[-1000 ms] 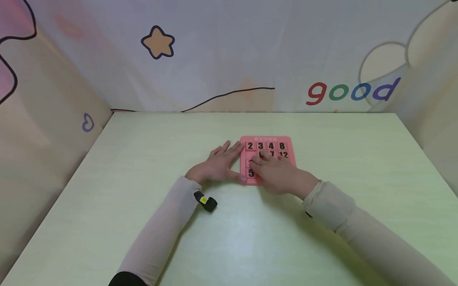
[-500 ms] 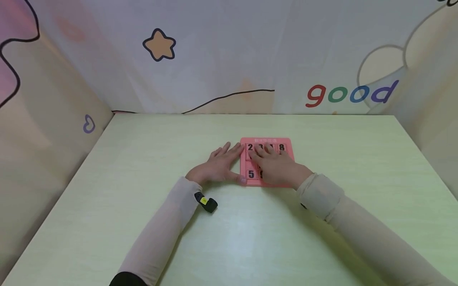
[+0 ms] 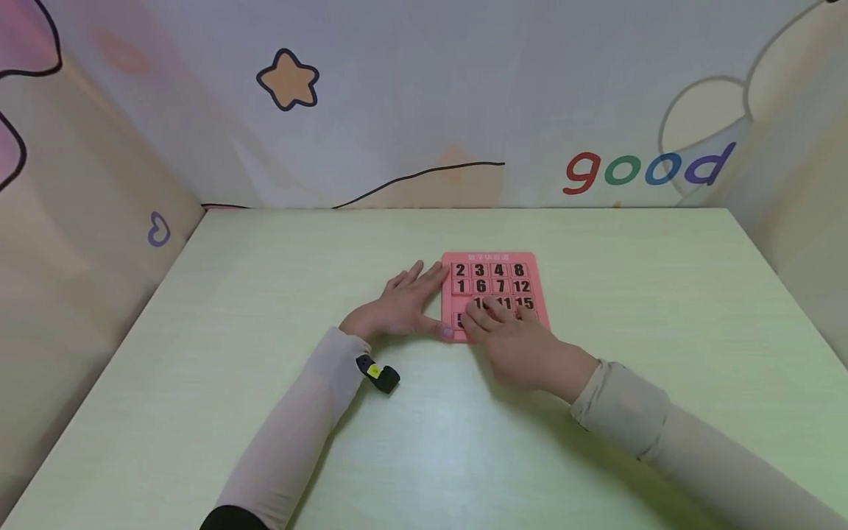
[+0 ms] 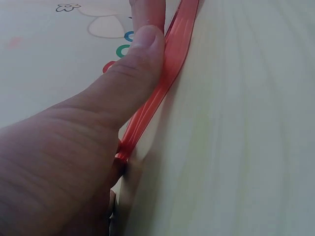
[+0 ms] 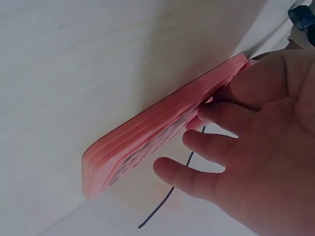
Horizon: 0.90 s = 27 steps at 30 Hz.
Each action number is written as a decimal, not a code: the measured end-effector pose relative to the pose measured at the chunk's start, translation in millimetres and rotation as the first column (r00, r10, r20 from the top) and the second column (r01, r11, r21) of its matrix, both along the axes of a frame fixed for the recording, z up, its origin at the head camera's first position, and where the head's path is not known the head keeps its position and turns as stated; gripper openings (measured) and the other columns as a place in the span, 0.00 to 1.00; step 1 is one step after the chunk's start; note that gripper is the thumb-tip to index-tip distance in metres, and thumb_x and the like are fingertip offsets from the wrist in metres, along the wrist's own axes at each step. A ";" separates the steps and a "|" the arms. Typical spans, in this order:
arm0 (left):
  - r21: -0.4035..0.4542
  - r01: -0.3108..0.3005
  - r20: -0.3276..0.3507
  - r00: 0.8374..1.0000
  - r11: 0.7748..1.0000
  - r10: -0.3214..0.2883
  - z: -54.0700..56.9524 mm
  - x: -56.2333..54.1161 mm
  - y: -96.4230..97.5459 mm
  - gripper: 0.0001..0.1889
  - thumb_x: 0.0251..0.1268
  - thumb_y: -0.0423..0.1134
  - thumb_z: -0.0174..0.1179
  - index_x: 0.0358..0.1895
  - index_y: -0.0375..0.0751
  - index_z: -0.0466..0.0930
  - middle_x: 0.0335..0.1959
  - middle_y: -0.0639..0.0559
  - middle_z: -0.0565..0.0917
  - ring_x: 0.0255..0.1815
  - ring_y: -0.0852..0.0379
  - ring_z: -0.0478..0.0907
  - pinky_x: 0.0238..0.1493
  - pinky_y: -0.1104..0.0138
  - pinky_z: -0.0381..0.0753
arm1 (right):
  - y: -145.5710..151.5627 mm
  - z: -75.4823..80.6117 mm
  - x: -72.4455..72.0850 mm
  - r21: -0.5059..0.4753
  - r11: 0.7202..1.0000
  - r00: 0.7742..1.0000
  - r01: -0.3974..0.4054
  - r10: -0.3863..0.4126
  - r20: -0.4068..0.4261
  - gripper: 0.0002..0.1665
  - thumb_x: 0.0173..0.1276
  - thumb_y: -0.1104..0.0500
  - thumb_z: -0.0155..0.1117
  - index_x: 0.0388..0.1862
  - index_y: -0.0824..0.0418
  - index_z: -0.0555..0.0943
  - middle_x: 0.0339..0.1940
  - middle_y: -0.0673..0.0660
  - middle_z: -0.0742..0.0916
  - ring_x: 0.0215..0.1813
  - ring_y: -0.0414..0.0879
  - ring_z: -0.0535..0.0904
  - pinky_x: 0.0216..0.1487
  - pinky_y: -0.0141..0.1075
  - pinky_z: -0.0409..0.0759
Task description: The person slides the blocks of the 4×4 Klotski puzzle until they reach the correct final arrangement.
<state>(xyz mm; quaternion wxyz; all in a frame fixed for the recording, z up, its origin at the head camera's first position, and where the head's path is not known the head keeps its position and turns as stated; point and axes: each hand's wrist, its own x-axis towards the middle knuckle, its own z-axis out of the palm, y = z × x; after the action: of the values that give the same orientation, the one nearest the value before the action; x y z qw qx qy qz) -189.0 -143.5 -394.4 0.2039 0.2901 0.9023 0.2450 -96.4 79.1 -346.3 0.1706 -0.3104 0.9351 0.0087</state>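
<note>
A pink sliding number puzzle (image 3: pixel 491 286) lies flat on the table in the head view. Its top row reads 2, 3, 4, 8; the second reads 1, 6, 7, 12. A bare slot shows at the left of the third row. My left hand (image 3: pixel 400 305) braces the puzzle's left edge with fingers spread, thumb (image 4: pixel 142 54) at the near corner. The right hand (image 3: pixel 523 342) reaches over the lower rows, its extended fingertips on the tiles around the 5 and hiding most of the bottom row. In the right wrist view several fingers (image 5: pixel 192 179) stand apart over the board.
The puzzle rests on a pale green table (image 3: pixel 318 250). A printed backdrop (image 3: pixel 397 88) with a star and the word "good" rises behind the table's far edge. A black strap with a yellow label (image 3: pixel 377 373) sits at the left wrist.
My right hand went up over the upper rows, then came back toward the near edge. Tile 1 now sits in the second row's left slot, and the gap is below it. The left hand stayed put.
</note>
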 end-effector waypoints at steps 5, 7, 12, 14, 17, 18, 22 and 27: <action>-0.016 0.005 -0.006 1.000 1.000 -0.005 0.3 0.0 1.1 0.63 0.54 0.71 0.67 0.84 0.51 0.37 0.84 0.56 0.38 0.81 0.53 0.24 0.78 0.57 0.27 | -2.4 1.3 -3.7 0.002 1.000 0.999 0.020 -0.020 0.037 0.38 0.73 0.65 0.53 0.81 0.63 0.58 0.82 0.61 0.57 0.81 0.64 0.46 0.72 0.69 0.51; -0.023 0.003 -0.002 1.000 1.000 -0.003 1.0 0.6 1.4 0.62 0.54 0.71 0.67 0.84 0.51 0.37 0.84 0.56 0.37 0.81 0.53 0.23 0.77 0.58 0.26 | -3.9 0.6 -8.2 0.011 0.999 0.998 0.030 -0.030 0.046 0.39 0.74 0.64 0.53 0.82 0.62 0.56 0.83 0.61 0.56 0.81 0.64 0.44 0.71 0.70 0.50; -0.018 -0.009 0.014 1.000 1.000 0.009 2.4 2.0 1.7 0.62 0.54 0.70 0.67 0.84 0.52 0.37 0.83 0.57 0.38 0.81 0.54 0.23 0.77 0.59 0.26 | -8.2 -1.7 -23.6 0.051 0.996 0.997 0.067 -0.069 0.035 0.41 0.75 0.60 0.54 0.83 0.61 0.52 0.83 0.61 0.51 0.81 0.64 0.41 0.69 0.73 0.49; -0.012 -0.013 0.017 1.000 1.000 0.013 2.6 2.2 1.8 0.62 0.54 0.70 0.67 0.84 0.52 0.37 0.83 0.57 0.38 0.81 0.54 0.23 0.77 0.59 0.26 | -9.5 -1.2 -28.7 0.056 0.994 0.995 0.089 -0.091 0.036 0.42 0.76 0.59 0.56 0.83 0.60 0.52 0.84 0.62 0.51 0.81 0.64 0.40 0.69 0.73 0.49; -0.014 -0.013 0.018 1.000 1.000 0.014 1.1 2.5 1.3 0.63 0.53 0.70 0.68 0.84 0.52 0.37 0.83 0.57 0.38 0.81 0.55 0.23 0.77 0.59 0.26 | -10.0 -1.3 -32.0 0.053 0.992 0.993 0.112 -0.114 0.040 0.41 0.77 0.57 0.55 0.83 0.59 0.51 0.84 0.61 0.50 0.82 0.63 0.40 0.71 0.71 0.47; -0.016 -0.012 0.018 1.000 1.000 0.013 0.4 2.5 1.1 0.63 0.53 0.70 0.67 0.84 0.52 0.37 0.83 0.57 0.38 0.81 0.55 0.23 0.77 0.59 0.26 | -9.4 -2.1 -31.4 0.052 0.993 0.993 0.111 -0.113 0.036 0.41 0.77 0.57 0.55 0.83 0.60 0.51 0.84 0.61 0.50 0.82 0.63 0.40 0.71 0.71 0.48; -0.012 -0.008 0.021 1.000 1.000 0.008 0.0 2.6 1.6 0.63 0.53 0.71 0.67 0.84 0.52 0.37 0.83 0.57 0.38 0.81 0.54 0.23 0.77 0.59 0.26 | -2.0 -6.0 -21.5 0.036 0.995 0.996 0.089 -0.089 0.017 0.39 0.78 0.57 0.52 0.83 0.61 0.51 0.83 0.61 0.51 0.82 0.63 0.41 0.72 0.70 0.48; -0.013 -0.014 0.014 1.000 1.000 0.014 2.6 3.0 0.3 0.63 0.53 0.71 0.67 0.84 0.51 0.37 0.83 0.56 0.38 0.81 0.54 0.23 0.77 0.59 0.26 | 9.9 -4.8 -1.1 -0.007 0.999 0.999 0.043 -0.043 -0.014 0.37 0.78 0.59 0.50 0.82 0.65 0.53 0.82 0.64 0.55 0.81 0.65 0.46 0.70 0.70 0.53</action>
<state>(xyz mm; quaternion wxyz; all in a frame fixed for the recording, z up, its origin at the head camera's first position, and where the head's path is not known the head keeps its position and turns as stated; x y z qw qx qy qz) -186.0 -143.2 -391.8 0.2106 0.2805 0.9045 0.2427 -97.5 89.0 -351.2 0.1632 -0.2906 0.9428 0.0038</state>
